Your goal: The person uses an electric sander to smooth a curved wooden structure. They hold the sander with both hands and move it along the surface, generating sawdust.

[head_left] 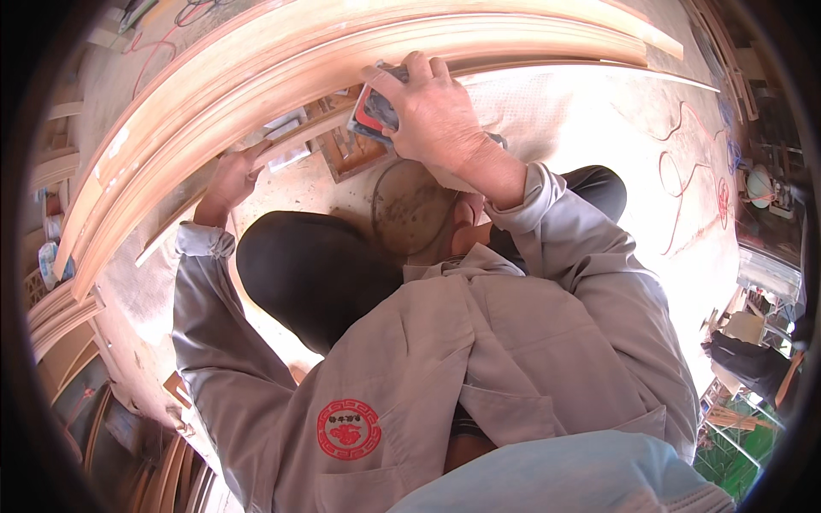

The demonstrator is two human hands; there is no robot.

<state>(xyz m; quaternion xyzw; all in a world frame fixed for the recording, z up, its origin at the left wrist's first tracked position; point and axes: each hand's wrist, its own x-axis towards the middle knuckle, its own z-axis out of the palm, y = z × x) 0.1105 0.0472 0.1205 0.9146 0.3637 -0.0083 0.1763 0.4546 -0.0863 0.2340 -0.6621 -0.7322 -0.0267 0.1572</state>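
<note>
**Pressing a sanding block to a curved wooden moulding**

Bracing from the left, my left hand [233, 175] rests against the lower edge of the curved wooden moulding [282, 64], fingers laid flat on the wood and closed on nothing; its grip is loosely spread. The moulding arcs from the lower left up across the top of the view, pale and ribbed along its length. Further right, my right hand [432, 115] has its grip pinching a red and black sanding block [372, 111], pressed against the moulding's underside. Beyond, orange cables [684, 188] trail over the dusty pale floor [590, 128].
</note>
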